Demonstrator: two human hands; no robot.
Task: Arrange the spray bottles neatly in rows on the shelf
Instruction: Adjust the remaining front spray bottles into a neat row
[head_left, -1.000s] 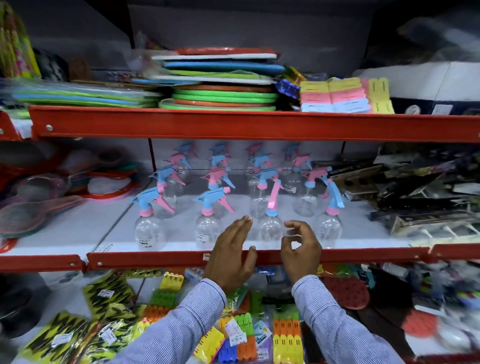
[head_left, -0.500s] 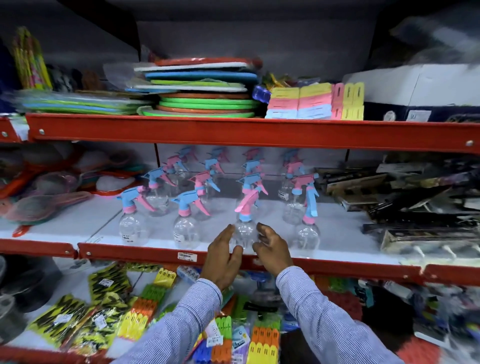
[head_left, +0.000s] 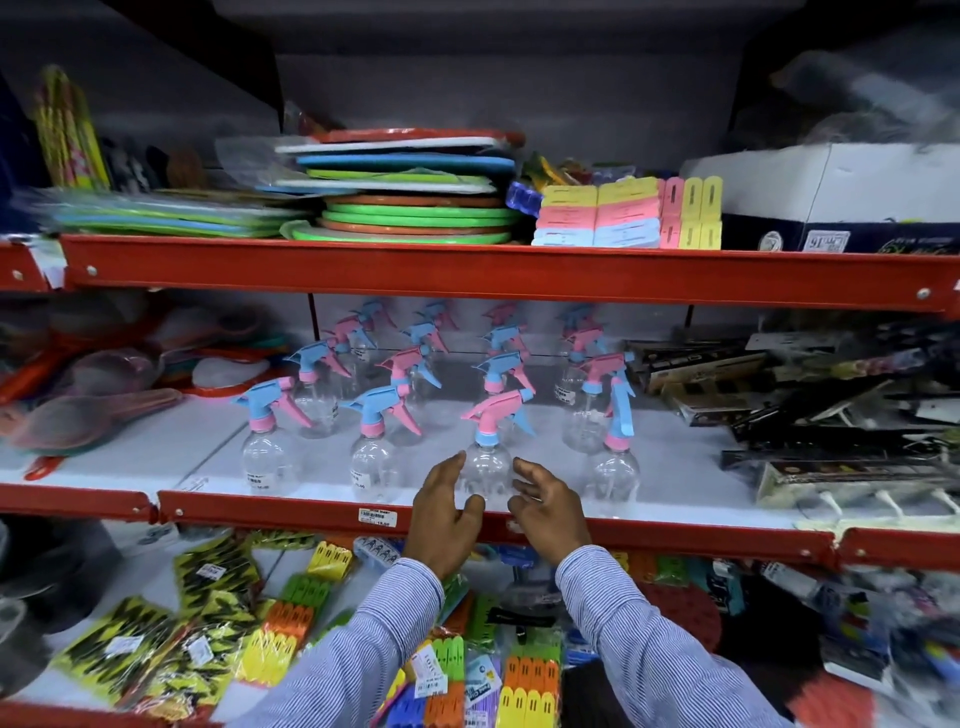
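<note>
While both hands flank it, the front pink-headed spray bottle (head_left: 487, 457) stands upright at the front edge of the middle shelf (head_left: 675, 467). The left hand (head_left: 445, 512) sits just left of this bottle with fingers spread apart; contact with the clear body cannot be confirmed. The right hand (head_left: 545, 506) sits just right of the bottle, fingers loosely curled and apart, not clamped on anything. Left of this bottle stand two blue-headed spray bottles (head_left: 375, 449) in the same front row. Right of it stands one bottle with its blue trigger hanging down (head_left: 618, 457). Behind it, further spray bottles (head_left: 501, 371) stand in rows running toward the rear of the shelf.
</note>
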